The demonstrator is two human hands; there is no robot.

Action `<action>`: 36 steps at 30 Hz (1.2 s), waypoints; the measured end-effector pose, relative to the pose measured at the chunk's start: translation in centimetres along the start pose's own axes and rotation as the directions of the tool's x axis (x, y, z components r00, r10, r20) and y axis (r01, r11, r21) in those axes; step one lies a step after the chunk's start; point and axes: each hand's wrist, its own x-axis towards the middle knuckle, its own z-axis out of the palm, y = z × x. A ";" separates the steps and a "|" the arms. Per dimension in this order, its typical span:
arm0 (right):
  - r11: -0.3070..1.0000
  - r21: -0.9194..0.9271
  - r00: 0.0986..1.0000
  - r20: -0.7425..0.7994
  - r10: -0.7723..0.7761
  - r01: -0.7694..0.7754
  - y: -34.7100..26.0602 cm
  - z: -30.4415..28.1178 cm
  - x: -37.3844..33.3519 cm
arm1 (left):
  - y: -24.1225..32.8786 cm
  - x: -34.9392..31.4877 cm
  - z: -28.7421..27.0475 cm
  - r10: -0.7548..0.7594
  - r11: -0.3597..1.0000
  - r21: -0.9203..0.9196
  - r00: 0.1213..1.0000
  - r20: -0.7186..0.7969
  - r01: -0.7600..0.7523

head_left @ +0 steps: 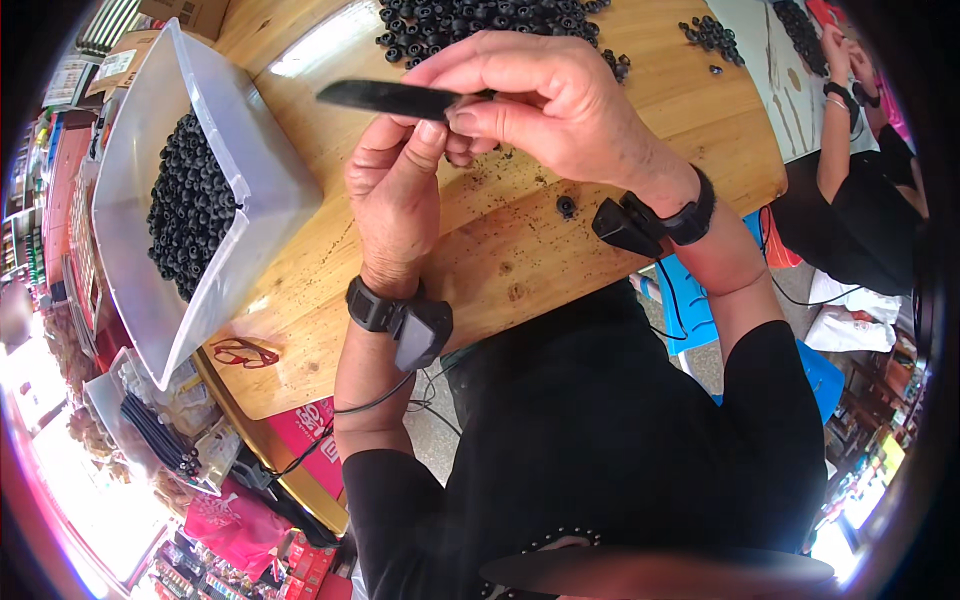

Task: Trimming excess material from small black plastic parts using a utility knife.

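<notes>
A long, flat, dark blade-like strip (385, 97), its rounded tip pointing left, is pinched between the thumb and fingers of my right hand (570, 105). Below it, my left hand (397, 185) is closed, its thumb tip against the strip's lower edge and close to my right thumb. Whatever sits between the left fingers is hidden. Beyond my hands lies a heap of small round black parts (480, 18) on the wooden table (480, 260). One single black part (566, 206) rests on the wood near my right wrist.
A translucent plastic bin (275, 150) at the left holds many similar black parts. Red-framed glasses (245, 352) lie by the table's left corner. Dark crumbs dot the wood. Cables hang from both wrist devices. At the far right, another person's hands (838, 55) are above a pale surface.
</notes>
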 end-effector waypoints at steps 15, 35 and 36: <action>0.891 0.405 0.977 0.030 0.210 -0.204 -1.7 -0.9 0.3 | -0.5 0.2 -0.2 -0.098 0.969 -0.218 0.991 0.096 0.116; 0.818 0.573 0.997 0.069 0.021 -0.057 -2.2 -1.5 0.1 | -0.6 -0.6 -0.1 0.136 0.966 0.206 0.984 0.112 -0.157; 0.819 0.572 0.997 0.070 0.021 -0.058 -1.3 -1.8 0.6 | -0.5 -0.6 -0.1 0.137 0.966 0.204 0.984 0.112 -0.157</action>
